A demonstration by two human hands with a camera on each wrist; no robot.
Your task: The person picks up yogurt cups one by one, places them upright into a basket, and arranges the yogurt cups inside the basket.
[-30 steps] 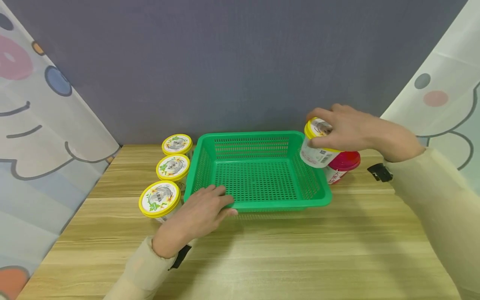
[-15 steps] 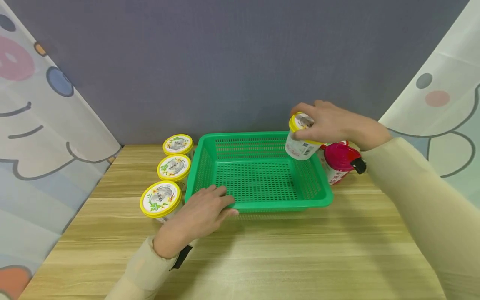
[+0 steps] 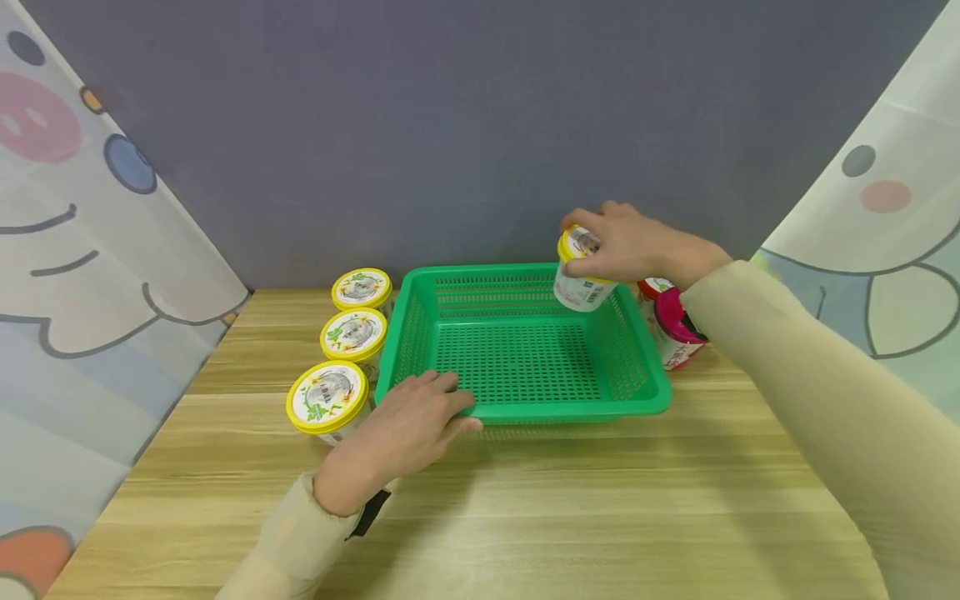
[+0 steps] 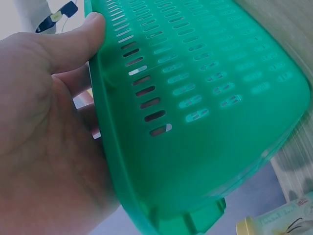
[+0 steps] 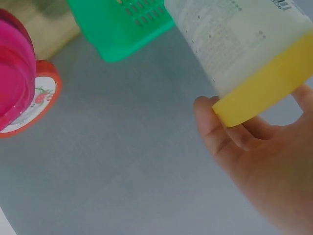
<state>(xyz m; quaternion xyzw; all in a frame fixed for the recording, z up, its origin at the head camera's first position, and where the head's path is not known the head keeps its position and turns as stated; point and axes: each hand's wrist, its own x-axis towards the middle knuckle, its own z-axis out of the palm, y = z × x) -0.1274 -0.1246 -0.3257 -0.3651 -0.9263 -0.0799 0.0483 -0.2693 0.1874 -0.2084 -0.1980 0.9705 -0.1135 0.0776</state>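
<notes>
A white plastic tub with a yellow lid [image 3: 581, 293] is held by my right hand [image 3: 636, 243] above the back right part of a green plastic basket [image 3: 570, 411]. Fingers and thumb grip the tub around its lid, as the right wrist view also shows on the yellow lid [image 5: 269, 81]. My left hand [image 3: 405, 431] grips the basket's front rim near the left corner. In the left wrist view, the thumb [image 4: 80, 41] lies on the near side of the rim, with the other fingers partly hidden behind it. The basket holds nothing.
Left of the basket, three yellow-lidded tubs stand in a row: far [image 3: 362, 287], middle [image 3: 353, 332] and near [image 3: 327, 397]. On the right, beside the basket, are a pink-lidded tub [image 3: 677, 342], partly behind my sleeve, and a red-lidded tub [image 3: 654, 288]. A grey wall [image 3: 480, 133] rises behind.
My right hand has carried the yellow-lidded tub leftward, from above the basket's right edge to over its inside. The red-lidded tub has come into view. My left hand stays on the rim.
</notes>
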